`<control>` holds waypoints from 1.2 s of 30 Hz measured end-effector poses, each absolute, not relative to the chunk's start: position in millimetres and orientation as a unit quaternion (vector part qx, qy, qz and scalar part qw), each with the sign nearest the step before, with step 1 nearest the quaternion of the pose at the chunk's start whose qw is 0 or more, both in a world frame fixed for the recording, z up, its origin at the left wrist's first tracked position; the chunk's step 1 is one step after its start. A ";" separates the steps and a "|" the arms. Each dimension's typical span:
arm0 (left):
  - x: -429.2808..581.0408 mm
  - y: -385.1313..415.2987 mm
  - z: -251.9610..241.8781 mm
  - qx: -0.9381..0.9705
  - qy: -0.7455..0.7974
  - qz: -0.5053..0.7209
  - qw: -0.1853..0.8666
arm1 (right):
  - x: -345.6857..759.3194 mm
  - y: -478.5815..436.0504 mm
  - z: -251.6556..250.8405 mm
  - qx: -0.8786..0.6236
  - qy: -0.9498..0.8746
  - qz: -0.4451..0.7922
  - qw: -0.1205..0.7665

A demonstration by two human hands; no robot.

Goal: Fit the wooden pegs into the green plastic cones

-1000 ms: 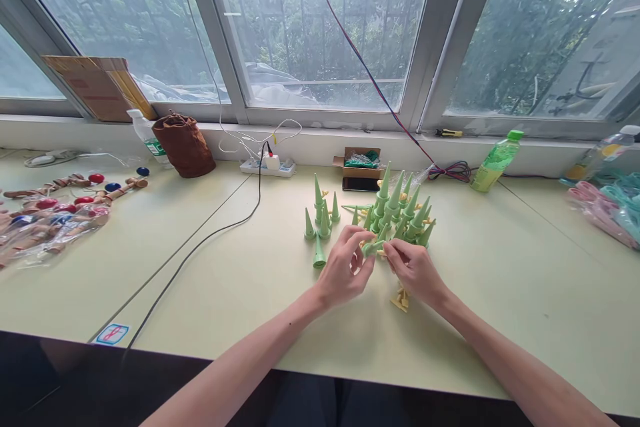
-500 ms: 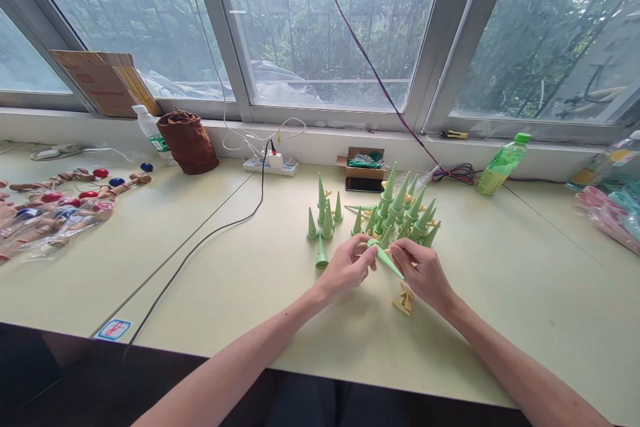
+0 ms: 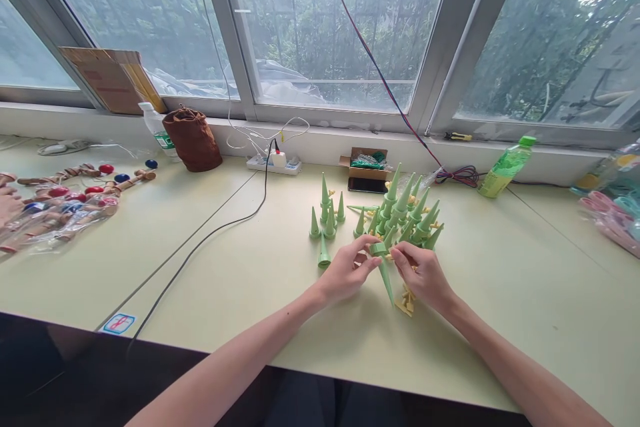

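Between thumb and fingers, my left hand (image 3: 354, 265) grips a light green plastic cone (image 3: 387, 280) by its wide base, its tip pointing down toward me. My right hand (image 3: 419, 269) is pinched closed at the cone's right side; a small yellow piece (image 3: 391, 256) shows at its fingertips. Behind both hands stands a cluster of similar green cones (image 3: 400, 208), some with yellow bits on them. A smaller group of green cones (image 3: 329, 220) is to the left. Loose yellow plastic pieces (image 3: 406, 301) lie on the table below my right hand.
At the back are a small cardboard box (image 3: 369, 173), a phone (image 3: 367, 185), a power strip (image 3: 274, 165) and a green bottle (image 3: 507, 168). A black cable (image 3: 220, 225) crosses the table. On the left lie bagged wooden toys (image 3: 65, 210) beside another person's hand (image 3: 7, 203).
The green cone has turned in my left hand, so its tip now points more steeply down toward me. My right hand stays pinched beside it. The view has shifted slightly.
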State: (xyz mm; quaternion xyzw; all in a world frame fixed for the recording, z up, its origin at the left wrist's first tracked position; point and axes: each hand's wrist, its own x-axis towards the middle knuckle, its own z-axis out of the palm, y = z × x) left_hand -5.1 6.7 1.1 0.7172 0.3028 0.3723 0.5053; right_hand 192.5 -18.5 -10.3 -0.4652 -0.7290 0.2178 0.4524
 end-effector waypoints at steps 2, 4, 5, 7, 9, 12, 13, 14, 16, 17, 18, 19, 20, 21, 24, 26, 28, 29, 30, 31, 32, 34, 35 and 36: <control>-5.9 6.1 2.0 0.745 0.300 0.367 0.470 | 192.4 -18.0 -9.8 -0.467 -0.735 0.207 0.446; -6.3 5.7 2.7 0.768 0.299 0.363 0.435 | 192.2 -17.7 -8.9 -0.467 -0.740 0.202 0.441; -6.4 5.5 2.8 0.776 0.300 0.362 0.419 | 192.0 -17.7 -8.4 -0.466 -0.741 0.202 0.440; -6.5 5.4 2.9 0.786 0.304 0.364 0.397 | 191.6 -18.1 -7.5 -0.465 -0.741 0.205 0.439; -6.3 5.2 3.2 0.787 0.308 0.366 0.390 | 190.9 -18.8 -6.7 -0.466 -0.740 0.206 0.439; -5.6 4.9 4.9 0.779 0.321 0.364 0.396 | 189.6 -19.5 -5.7 -0.471 -0.730 0.206 0.449; -5.2 4.7 5.7 0.776 0.326 0.366 0.397 | 189.1 -19.6 -5.3 -0.474 -0.725 0.206 0.455; -4.7 4.5 6.5 0.772 0.333 0.369 0.396 | 188.7 -19.7 -4.8 -0.476 -0.720 0.208 0.461; -3.9 3.9 8.0 0.763 0.344 0.380 0.392 | 188.1 -19.9 -3.8 -0.478 -0.711 0.208 0.472; -3.6 3.7 8.8 0.757 0.349 0.387 0.394 | 188.0 -20.1 -3.2 -0.478 -0.708 0.208 0.477; -3.5 3.5 9.4 0.748 0.354 0.395 0.399 | 188.0 -20.5 -2.6 -0.477 -0.706 0.206 0.482; -3.5 3.4 10.1 0.739 0.357 0.401 0.407 | 188.0 -21.0 -2.0 -0.476 -0.703 0.202 0.489; -3.7 3.5 10.6 0.730 0.360 0.404 0.417 | 188.2 -21.5 -1.5 -0.474 -0.700 0.198 0.496; -4.0 3.7 11.1 0.725 0.362 0.405 0.424 | 188.3 -22.0 -1.2 -0.472 -0.697 0.194 0.504; -4.5 5.1 12.2 0.714 0.366 0.387 0.453 | 188.8 -23.2 -0.9 -0.462 -0.694 0.186 0.520; -4.2 6.2 13.0 0.696 0.361 0.355 0.509 | 188.8 -23.5 -1.0 -0.454 -0.701 0.180 0.520; -3.5 6.7 14.2 0.665 0.350 0.306 0.584 | 188.4 -23.9 -0.5 -0.448 -0.710 0.174 0.514; -3.2 6.8 15.0 0.651 0.344 0.277 0.617 | 188.1 -24.2 -0.1 -0.446 -0.715 0.172 0.510; -3.1 6.7 15.8 0.639 0.340 0.250 0.643 | 187.7 -24.5 0.5 -0.444 -0.720 0.171 0.505; -3.1 6.6 16.5 0.630 0.336 0.229 0.662 | 187.4 -24.8 1.0 -0.442 -0.724 0.172 0.501; -3.4 6.3 17.1 0.623 0.334 0.214 0.674 | 187.1 -25.1 1.6 -0.439 -0.727 0.173 0.499; -4.3 5.9 17.3 0.612 0.328 0.205 0.690 | 186.8 -25.5 2.2 -0.435 -0.729 0.179 0.497; -4.8 5.7 16.9 0.607 0.326 0.209 0.694 | 186.9 -25.6 2.2 -0.434 -0.729 0.184 0.496; -5.3 5.7 16.3 0.602 0.325 0.214 0.698 | 187.0 -25.5 2.1 -0.434 -0.729 0.189 0.494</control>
